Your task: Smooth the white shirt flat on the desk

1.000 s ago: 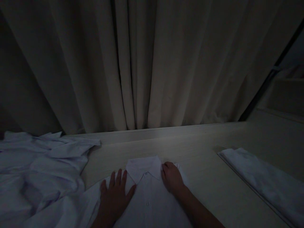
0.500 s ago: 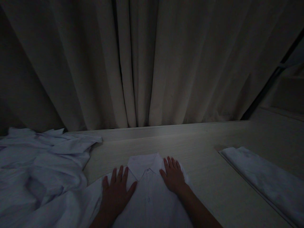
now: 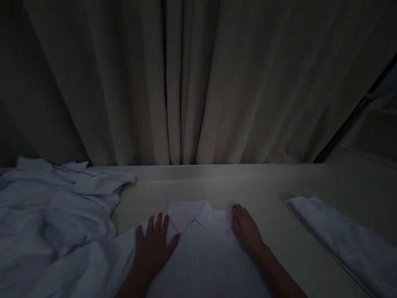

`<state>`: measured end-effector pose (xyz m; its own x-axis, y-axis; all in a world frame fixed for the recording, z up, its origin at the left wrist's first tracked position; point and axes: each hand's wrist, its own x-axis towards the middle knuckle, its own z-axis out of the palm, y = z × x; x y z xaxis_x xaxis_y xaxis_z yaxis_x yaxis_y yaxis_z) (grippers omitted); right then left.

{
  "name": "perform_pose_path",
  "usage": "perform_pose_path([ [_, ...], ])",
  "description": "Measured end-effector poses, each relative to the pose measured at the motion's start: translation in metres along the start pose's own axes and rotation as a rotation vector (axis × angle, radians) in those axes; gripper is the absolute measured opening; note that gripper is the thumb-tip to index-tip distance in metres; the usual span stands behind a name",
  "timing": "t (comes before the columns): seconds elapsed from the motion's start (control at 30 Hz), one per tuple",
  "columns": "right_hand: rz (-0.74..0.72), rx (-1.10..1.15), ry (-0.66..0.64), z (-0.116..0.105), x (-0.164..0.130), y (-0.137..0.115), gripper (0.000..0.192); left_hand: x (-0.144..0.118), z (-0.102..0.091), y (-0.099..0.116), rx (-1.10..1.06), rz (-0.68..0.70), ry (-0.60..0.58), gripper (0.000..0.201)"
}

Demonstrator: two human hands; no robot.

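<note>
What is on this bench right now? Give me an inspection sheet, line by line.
Surface: pale wood-grain bench, dimly lit.
Job's things: white collared shirt lying flat, buttoned front up, collar toward the curtain.
Clutter: pile of crumpled white garments at the left; folded white cloth at the right.
Hands: left hand flat on the shirt beside the collar; right hand flat on the shirt's right shoulder edge.
Cables: nothing seen.
Surroundings: beige curtain hanging behind the bench; dark frame at the far right.
</note>
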<state>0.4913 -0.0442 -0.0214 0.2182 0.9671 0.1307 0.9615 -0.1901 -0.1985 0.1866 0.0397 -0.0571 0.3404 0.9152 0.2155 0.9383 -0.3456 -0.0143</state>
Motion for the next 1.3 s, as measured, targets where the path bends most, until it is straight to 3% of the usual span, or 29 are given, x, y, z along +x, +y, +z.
perform_pose_path([
  [0.13,-0.07,-0.021,-0.046,0.004,-0.006,0.019,0.051,0.0,-0.003,0.001,-0.008,-0.011,-0.007,0.08],
  [0.43,-0.011,-0.152,-0.048,0.029,-0.007,0.017,0.065,0.0,0.0,0.001,0.018,-0.003,-0.017,0.081],
  [0.73,0.035,-0.143,-0.1,0.019,-0.009,0.007,0.066,0.007,-0.009,-0.005,0.052,-0.006,-0.128,0.079],
  [0.9,0.061,-0.138,-0.056,0.026,-0.01,0.009,0.068,0.005,-0.004,-0.006,0.088,-0.061,-0.057,0.081],
  [1.3,-0.013,-0.161,-0.039,0.025,-0.006,0.009,0.068,0.011,-0.006,-0.006,0.091,-0.034,-0.041,0.079],
])
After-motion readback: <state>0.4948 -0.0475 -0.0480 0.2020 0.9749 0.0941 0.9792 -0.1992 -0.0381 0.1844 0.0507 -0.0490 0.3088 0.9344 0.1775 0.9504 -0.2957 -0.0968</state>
